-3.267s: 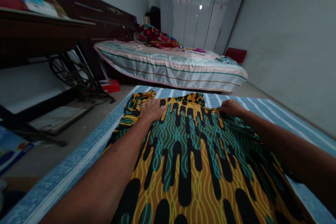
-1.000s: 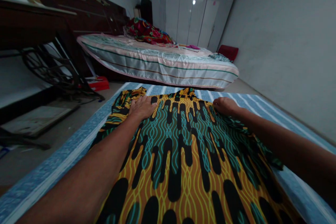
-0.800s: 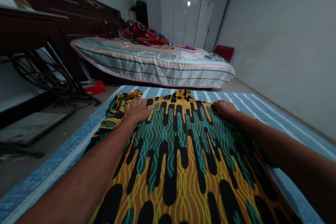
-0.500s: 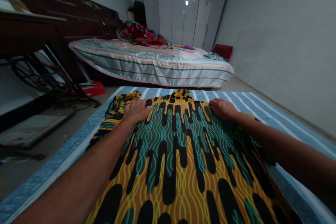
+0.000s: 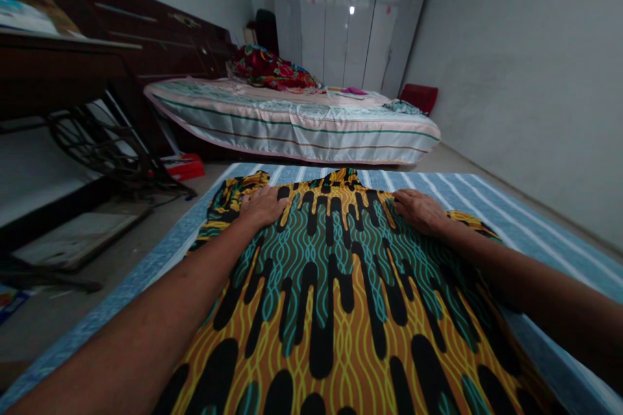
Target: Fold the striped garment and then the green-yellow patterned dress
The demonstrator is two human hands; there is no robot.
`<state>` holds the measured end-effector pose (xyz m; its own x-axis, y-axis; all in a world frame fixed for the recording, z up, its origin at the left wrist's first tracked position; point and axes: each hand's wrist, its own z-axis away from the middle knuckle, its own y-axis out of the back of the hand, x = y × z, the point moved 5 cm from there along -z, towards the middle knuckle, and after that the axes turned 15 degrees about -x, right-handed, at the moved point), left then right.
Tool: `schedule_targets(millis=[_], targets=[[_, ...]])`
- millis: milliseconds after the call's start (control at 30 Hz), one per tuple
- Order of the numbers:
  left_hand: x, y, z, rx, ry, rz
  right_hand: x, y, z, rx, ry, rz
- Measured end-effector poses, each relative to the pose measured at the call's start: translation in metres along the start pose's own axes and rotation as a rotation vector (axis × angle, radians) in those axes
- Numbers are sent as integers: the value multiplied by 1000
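A patterned shirt in orange, black and green with wavy lines lies spread out before me, its collar end away from me. My left hand rests flat on its left shoulder, fingers stretched toward the far edge. Beside that hand the left sleeve is bunched up. On the right shoulder lies my right hand, palm down, with its fingers extended over the cloth. The other sleeve is partly covered by my right forearm.
Under the shirt is a blue and white striped cloth. Beyond it stands a bed with a red floral blanket. A dark table with an iron treadle frame is at left, near a red box. White wardrobes line the back.
The view has shifted slightly, so everything sits a little farther right. My right hand looks flatter, its fingers less curled on the shoulder. My left hand stays on the other shoulder.
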<state>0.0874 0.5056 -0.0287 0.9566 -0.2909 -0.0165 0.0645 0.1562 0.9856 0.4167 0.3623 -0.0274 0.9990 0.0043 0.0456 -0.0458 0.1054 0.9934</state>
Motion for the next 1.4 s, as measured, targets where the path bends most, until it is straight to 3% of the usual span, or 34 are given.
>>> schedule_targets(millis=[133,267,333,433,600,800,933,1100,1233,1400], targets=[[15,9,11,85,0,-21,-57,8,11,88,235,-46],[44,17,24,152,-169,-91,-114,9,23,77,435,-109],[48,15,24,120,-192,-101,-130,4,22,20,458,-129],[32,7,17,52,-98,-84,-138,-8,15,-70,423,-150],[8,-3,7,5,-91,-81,-136,-17,9,-104,400,-134],[15,8,13,-11,-68,-89,-134,-18,7,-112,398,-127],[38,14,37,17,-145,-118,-134,-20,4,-108,401,-156],[83,5,84,28,-412,-62,-123,-10,2,16,396,-288],[113,-8,118,-16,-556,10,-79,11,19,179,220,-416],[144,-20,141,-136,-549,55,-25,11,67,152,75,-319]])
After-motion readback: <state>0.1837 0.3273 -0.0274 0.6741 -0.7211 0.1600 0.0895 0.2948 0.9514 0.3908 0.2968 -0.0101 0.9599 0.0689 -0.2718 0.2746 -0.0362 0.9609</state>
